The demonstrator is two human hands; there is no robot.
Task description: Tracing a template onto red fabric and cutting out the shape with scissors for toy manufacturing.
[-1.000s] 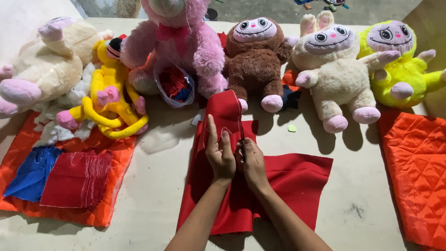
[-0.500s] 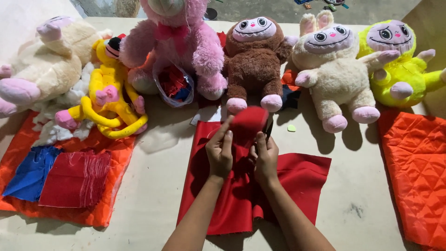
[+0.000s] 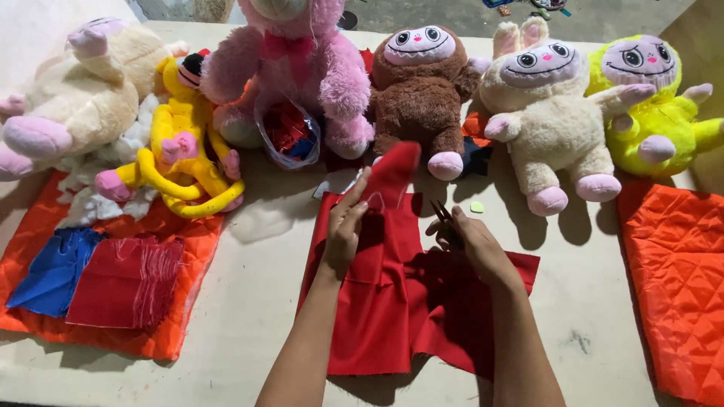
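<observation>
Two bare hands worked over one red cloth (image 3: 392,301), the landmark of this entry, which lay spread on the pale table (image 3: 249,316) at the middle of the head view.

Left hand (image 3: 345,230): over the cloth's upper left part, fingers pinched shut on a raised red flap (image 3: 394,172) of the same cloth, lifted clear of the table at the cloth's far edge.

Right hand (image 3: 471,245): over the cloth's upper right part, closed around dark scissors (image 3: 443,215), whose blades pointed toward the flap without touching it.

Beyond the cloth, a row of plush toys:
- pink plush (image 3: 290,68), behind and left of the cloth, with a clear bag of red scraps (image 3: 288,136) against it;
- brown plush (image 3: 418,90), directly behind the cloth;
- cream rabbit plush (image 3: 547,113), behind and right;
- yellow-green plush (image 3: 648,105), furthest right;
- yellow long-armed plush (image 3: 177,154) and cream plush with pink feet (image 3: 75,98), well left.

Left of the cloth: orange quilted sheet (image 3: 151,332) bearing a stack of red pieces (image 3: 124,283) and a blue piece (image 3: 53,271).

Right of the cloth: second orange quilted sheet (image 3: 675,286), well apart.
</observation>
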